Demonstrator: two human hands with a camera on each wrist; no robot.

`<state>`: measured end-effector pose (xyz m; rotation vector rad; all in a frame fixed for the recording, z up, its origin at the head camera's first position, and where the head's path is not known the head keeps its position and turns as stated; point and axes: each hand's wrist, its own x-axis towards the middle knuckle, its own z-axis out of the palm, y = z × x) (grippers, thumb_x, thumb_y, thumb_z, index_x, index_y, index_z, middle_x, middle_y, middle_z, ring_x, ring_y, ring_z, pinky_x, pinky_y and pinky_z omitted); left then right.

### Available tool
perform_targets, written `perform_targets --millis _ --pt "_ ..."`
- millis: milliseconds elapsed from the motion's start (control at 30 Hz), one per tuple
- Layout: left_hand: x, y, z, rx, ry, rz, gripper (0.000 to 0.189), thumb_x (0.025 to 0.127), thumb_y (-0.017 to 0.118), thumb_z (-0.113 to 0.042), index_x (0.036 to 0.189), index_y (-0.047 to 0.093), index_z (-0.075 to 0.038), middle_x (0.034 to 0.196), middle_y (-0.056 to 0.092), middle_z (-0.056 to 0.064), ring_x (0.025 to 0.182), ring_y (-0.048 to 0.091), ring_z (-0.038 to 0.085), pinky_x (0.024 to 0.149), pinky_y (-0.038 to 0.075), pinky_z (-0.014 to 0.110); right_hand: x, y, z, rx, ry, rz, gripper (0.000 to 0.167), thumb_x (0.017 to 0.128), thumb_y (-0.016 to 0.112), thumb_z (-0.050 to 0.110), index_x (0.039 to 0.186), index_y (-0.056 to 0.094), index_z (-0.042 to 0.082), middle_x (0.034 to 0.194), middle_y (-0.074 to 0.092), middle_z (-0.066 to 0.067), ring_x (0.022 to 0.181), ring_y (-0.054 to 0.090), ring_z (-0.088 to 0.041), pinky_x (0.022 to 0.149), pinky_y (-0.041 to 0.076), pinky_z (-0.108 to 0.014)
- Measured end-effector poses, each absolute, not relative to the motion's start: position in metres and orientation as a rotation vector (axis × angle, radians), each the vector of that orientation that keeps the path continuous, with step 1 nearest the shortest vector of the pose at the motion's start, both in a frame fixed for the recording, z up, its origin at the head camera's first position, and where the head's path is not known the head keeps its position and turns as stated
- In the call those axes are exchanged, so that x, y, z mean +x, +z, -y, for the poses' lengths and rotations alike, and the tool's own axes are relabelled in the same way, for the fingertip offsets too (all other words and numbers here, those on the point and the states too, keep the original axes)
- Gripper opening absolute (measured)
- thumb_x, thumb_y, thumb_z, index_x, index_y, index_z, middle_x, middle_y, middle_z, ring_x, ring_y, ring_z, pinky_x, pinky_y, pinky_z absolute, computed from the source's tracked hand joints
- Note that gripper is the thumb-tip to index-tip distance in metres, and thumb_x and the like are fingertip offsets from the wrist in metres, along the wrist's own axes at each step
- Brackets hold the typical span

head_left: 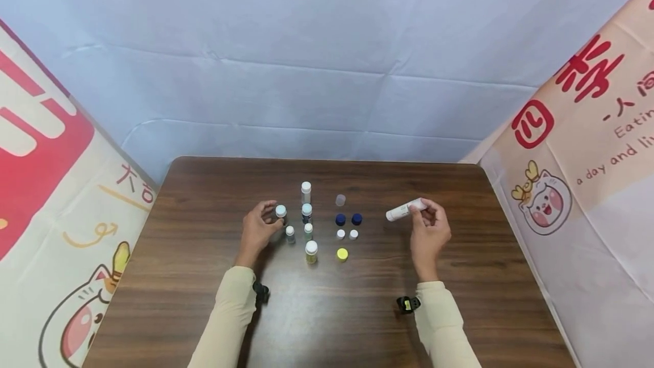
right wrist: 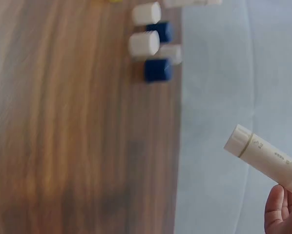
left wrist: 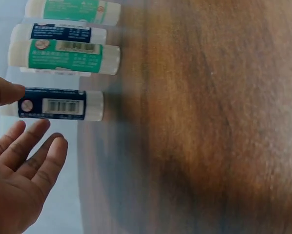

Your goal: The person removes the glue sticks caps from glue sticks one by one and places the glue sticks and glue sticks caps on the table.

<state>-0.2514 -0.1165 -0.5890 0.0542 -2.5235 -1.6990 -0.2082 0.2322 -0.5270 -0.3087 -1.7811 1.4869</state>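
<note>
My left hand (head_left: 258,230) is around a navy-labelled glue stick (left wrist: 63,106) that stands upright at the left of a group. In the left wrist view its thumb lies across the stick's upper part, while the other fingers are spread loosely on the opposite side. Off to the right, my right hand (head_left: 429,237) pinches a white tube (head_left: 406,209) by one end, tilted and raised above the table. Several glue sticks stand close to my left hand: a white one (head_left: 306,192), a navy one (head_left: 306,214), a green one (head_left: 309,233) and a yellow one (head_left: 311,253).
Between the hands lie loose caps: a clear cap (head_left: 340,200), two blue caps (head_left: 356,218), two white caps (head_left: 353,234) and a yellow cap (head_left: 342,254). A smaller stick (head_left: 290,235) stands near the left thumb. The brown wooden table (head_left: 327,322) meets a pale cloth backdrop (head_left: 327,101).
</note>
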Motion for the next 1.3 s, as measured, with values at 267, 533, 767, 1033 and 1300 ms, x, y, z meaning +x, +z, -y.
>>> perform_targets --millis 267,533,767,1033,1300 --pt "-0.240 -0.571 0.117 -0.002 -1.610 2.455 0.043 0.074 0.081 -0.008 0.114 0.065 -0.002 0.112 0.069 0.013 0.105 0.064 0.029 0.090 0.051 0.045 -0.201 -0.488 -0.201 -0.228 1.746 1.656 0.029 0.078 0.069 -0.017 0.102 0.057 -0.026 0.088 0.061 -0.020 0.076 0.057 -0.013 0.067 0.049 -0.015" --pt "-0.229 -0.549 0.111 -0.027 -1.530 2.442 0.044 0.072 0.085 -0.016 0.111 0.068 -0.007 0.110 0.069 0.012 0.109 0.061 0.031 0.094 0.046 0.050 -0.200 -0.476 -0.177 -0.139 1.750 1.728 0.027 0.078 0.070 -0.015 0.101 0.059 -0.024 0.091 0.060 -0.030 0.077 0.059 -0.015 0.068 0.050 -0.016" --pt "-0.221 -0.528 0.096 -0.100 -1.471 2.438 0.046 0.072 0.085 -0.012 0.114 0.068 -0.009 0.098 0.070 0.012 0.061 0.052 0.012 0.062 0.047 0.033 -0.198 -0.471 -0.158 -0.044 1.787 1.758 0.026 0.078 0.069 -0.016 0.100 0.058 -0.024 0.094 0.059 -0.037 0.077 0.060 -0.016 0.068 0.052 -0.016" --pt "-0.218 -0.518 0.074 -0.224 -1.554 2.396 0.044 0.072 0.085 -0.012 0.112 0.068 -0.008 0.083 0.068 0.006 0.061 0.051 0.016 0.057 0.044 0.030 -0.195 -0.465 -0.138 -0.016 1.845 1.805 0.025 0.079 0.070 -0.015 0.100 0.059 -0.023 0.093 0.061 -0.035 0.079 0.061 -0.016 0.069 0.052 -0.016" --pt "-0.218 -0.517 0.053 -0.341 -1.644 2.397 0.043 0.073 0.086 -0.017 0.111 0.069 -0.010 0.104 0.070 0.007 0.088 0.065 0.025 0.075 0.053 0.038 -0.192 -0.458 -0.122 -0.022 1.895 1.846 0.025 0.079 0.071 -0.014 0.100 0.059 -0.022 0.095 0.061 -0.033 0.080 0.060 -0.017 0.070 0.052 -0.017"
